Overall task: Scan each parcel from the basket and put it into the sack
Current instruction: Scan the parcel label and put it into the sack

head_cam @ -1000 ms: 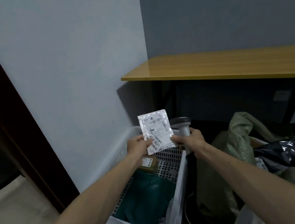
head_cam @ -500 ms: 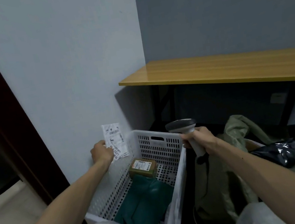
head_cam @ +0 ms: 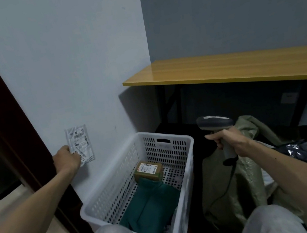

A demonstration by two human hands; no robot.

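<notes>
A white parcel (head_cam: 80, 145) is pinched by the left hand's (head_cam: 67, 159) fingers, left of the basket (head_cam: 173, 145). The right hand's (head_cam: 229, 141) fingers are clamped on the scanner (head_cam: 215, 124). A brown box (head_cam: 147, 170) and a teal parcel (head_cam: 149, 204) await inside the basket, and a dark parcel (head_cam: 300, 148) lies in the sack (head_cam: 241, 187).

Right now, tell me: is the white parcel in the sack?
No, the left hand holds the white parcel left of the basket, away from the sack.

Left arm stretched forward-left, left hand (head_cam: 66, 159) up, back of hand to camera, fingers pinching parcel (head_cam: 80, 142) at lower edge. Right arm out forward-right, right hand (head_cam: 228, 140) wrapped round scanner (head_cam: 215, 124) handle, index finger poking forward. Hands well apart.
</notes>
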